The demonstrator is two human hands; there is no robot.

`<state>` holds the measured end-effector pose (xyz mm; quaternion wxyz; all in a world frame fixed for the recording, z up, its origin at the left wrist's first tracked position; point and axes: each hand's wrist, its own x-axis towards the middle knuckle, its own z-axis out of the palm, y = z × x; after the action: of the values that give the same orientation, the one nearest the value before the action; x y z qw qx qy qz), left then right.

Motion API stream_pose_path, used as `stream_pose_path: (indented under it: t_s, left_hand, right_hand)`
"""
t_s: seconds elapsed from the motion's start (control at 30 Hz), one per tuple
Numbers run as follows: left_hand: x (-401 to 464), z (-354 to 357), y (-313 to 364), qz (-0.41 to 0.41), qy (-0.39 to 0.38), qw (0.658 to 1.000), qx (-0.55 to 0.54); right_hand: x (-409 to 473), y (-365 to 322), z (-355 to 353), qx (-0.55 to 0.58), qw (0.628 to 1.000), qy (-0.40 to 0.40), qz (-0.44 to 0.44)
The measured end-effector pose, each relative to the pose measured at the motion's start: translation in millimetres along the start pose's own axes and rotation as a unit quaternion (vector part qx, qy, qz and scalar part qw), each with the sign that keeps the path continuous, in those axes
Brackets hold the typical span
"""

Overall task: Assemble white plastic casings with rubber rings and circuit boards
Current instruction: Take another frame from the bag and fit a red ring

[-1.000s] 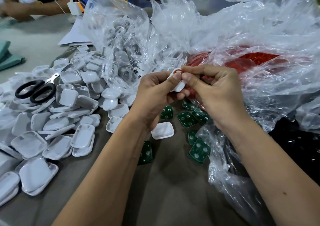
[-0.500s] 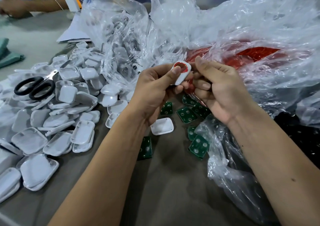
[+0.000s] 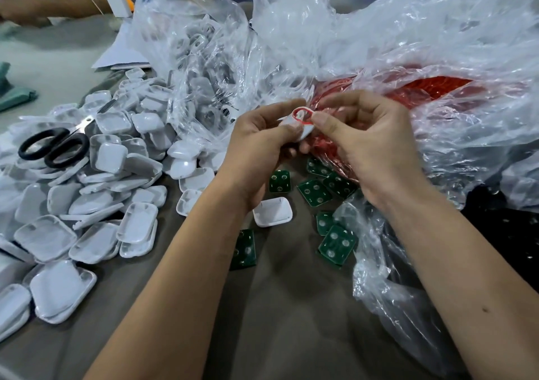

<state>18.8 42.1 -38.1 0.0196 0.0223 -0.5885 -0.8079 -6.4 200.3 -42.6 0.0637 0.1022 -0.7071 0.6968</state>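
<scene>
Right hand (image 3: 376,143) has closed onto the casing (image 3: 303,123) that left hand (image 3: 259,143) grips.

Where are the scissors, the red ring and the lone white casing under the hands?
scissors (image 3: 54,147), head view, on the black handle loops.
red rubber ring (image 3: 302,115), head view, on its loop in the held casing.
lone white casing (image 3: 272,212), head view, on its hollow middle.

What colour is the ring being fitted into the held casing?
Red. The ring sits on the white casing; the head view, the only one, shows it.
</scene>
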Motion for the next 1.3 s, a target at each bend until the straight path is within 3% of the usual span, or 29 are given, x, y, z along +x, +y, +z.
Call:
stream_pose_path:
  t_s: [0.13, 0.27, 0.43, 0.6, 0.73, 0.9, 1.07, 1.3]
  left_hand:
    - [1.3, -6.3, 1.8, -0.005, 0.000, 0.998, 0.065]
    - [5.0, -15.5, 6.1, -0.041, 0.030, 0.996, 0.075]
    - [3.2, -16.5, 6.7, -0.061, -0.001, 0.997, 0.053]
    - [0.0, -6.5, 5.3, -0.044, -0.055, 0.998, 0.002]
    - [-0.1, -5.4, 2.1, -0.016, -0.058, 0.998, 0.033]
    - [0.3, -8.1, -0.5, 0.005, -0.064, 0.995, 0.070]
    - [1.7, -8.7, -2.8, 0.026, -0.056, 0.996, 0.072]
    - [4.8, -10.7, -6.5, 0.030, -0.059, 0.994, 0.082]
  right_hand:
    - [-0.2, -4.8, -1.5, -0.193, 0.973, -0.018, -0.123]
    - [-1.4, -9.3, -4.2, -0.252, 0.953, -0.072, -0.153]
    - [-1.6, -9.5, -3.3, -0.296, 0.928, -0.125, -0.188]
    - [-1.6, -7.1, -2.9, -0.184, 0.961, -0.142, -0.152]
    - [-3.6, -6.6, 0.2, -0.132, 0.972, -0.167, -0.104]
    - [-6.7, -7.3, 4.1, -0.129, 0.974, -0.167, -0.081]
    - [-11.9, -8.3, 12.0, -0.182, 0.963, -0.142, -0.138]
    - [-10.6, -10.5, 11.1, -0.180, 0.963, -0.164, -0.113]
